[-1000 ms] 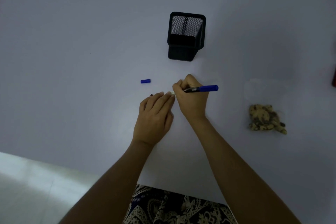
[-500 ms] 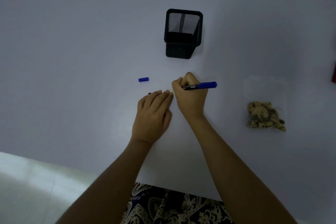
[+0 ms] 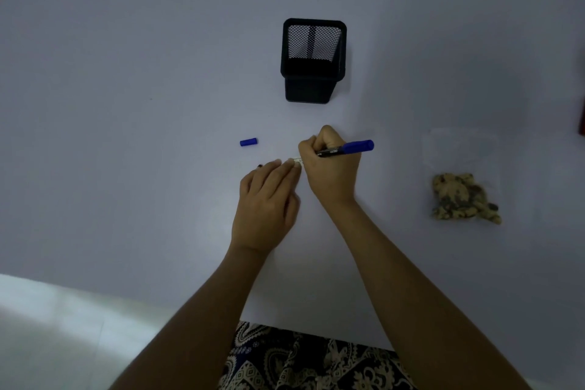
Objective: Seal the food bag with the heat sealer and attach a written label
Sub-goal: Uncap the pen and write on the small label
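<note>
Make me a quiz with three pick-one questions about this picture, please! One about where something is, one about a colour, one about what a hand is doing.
1. Where is the pen cap?
A. left of the hands
B. in the mesh holder
C. on the food bag

2. What colour is the cap?
A. red
B. blue
C. green

3. What is the right hand doing?
A. lying flat
B. holding the pen
C. lifting the bag

Answers: A, it lies alone on the table; B, plainly blue; B, fingers grip the pen on the label beside the left hand.
</note>
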Available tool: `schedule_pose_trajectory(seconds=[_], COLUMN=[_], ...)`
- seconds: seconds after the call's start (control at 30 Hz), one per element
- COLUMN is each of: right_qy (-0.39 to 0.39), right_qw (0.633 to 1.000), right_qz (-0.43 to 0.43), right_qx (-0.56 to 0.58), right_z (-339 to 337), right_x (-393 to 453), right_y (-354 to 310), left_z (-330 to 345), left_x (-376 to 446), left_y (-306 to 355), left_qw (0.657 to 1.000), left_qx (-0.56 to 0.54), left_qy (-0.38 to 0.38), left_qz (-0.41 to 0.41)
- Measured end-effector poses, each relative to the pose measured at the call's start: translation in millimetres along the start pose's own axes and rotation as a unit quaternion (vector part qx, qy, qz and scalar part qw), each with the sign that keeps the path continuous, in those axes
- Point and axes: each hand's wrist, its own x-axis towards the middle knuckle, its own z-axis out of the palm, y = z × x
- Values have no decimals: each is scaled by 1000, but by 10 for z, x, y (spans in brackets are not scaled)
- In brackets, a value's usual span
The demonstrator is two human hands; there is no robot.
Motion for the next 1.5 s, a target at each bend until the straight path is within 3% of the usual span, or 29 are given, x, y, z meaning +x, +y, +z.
schedule_pose_trajectory(seconds=[0.47,0.8,1.23,1.5], right_qy=[53,-7,34,69], right_qw=[998,1000,999,992], right_qz=[16,-1,5,85], right_qx=[-14,-13,-3,62], right_z=[13,-18,4,-21], right_x=[-24,-30,-20,6], right_y=[7,18,12,-97], left_z=[11,16,-14,-25], left_x=[-7,-27,4,-15], left_y=[3,3,14,22], left_qw=[1000,1000,1000,1000], left_qx=[-1,3,-1,1], left_qy=[6,16,19,20], left_qz=[2,6,9,16])
